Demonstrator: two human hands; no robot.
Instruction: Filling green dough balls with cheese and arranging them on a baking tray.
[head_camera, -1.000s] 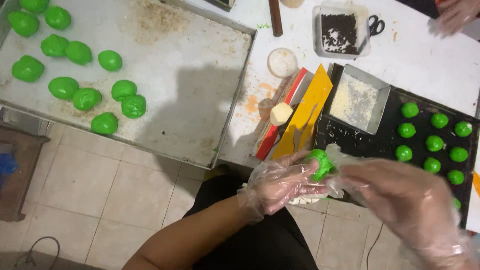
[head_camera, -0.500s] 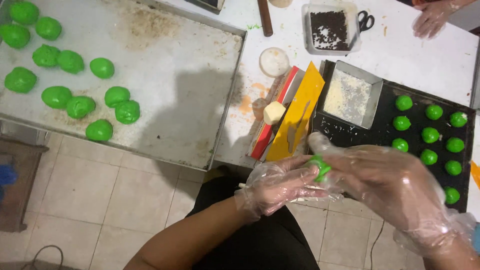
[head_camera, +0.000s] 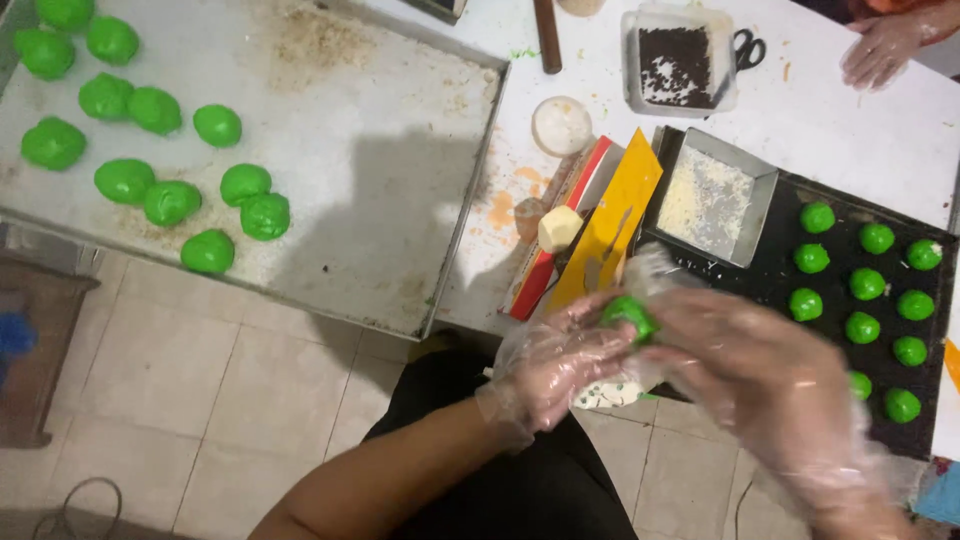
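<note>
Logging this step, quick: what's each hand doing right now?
Left hand: gloved, closed around the green dough piece.
Right hand: gloved, fingers pressing the same piece.

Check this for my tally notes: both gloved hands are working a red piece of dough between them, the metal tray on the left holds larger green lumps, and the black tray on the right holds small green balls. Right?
Not quite. The piece of dough between the left hand and right hand is green, not red, as the head view shows. The metal tray does hold larger green lumps, and the black tray small green balls.
</note>
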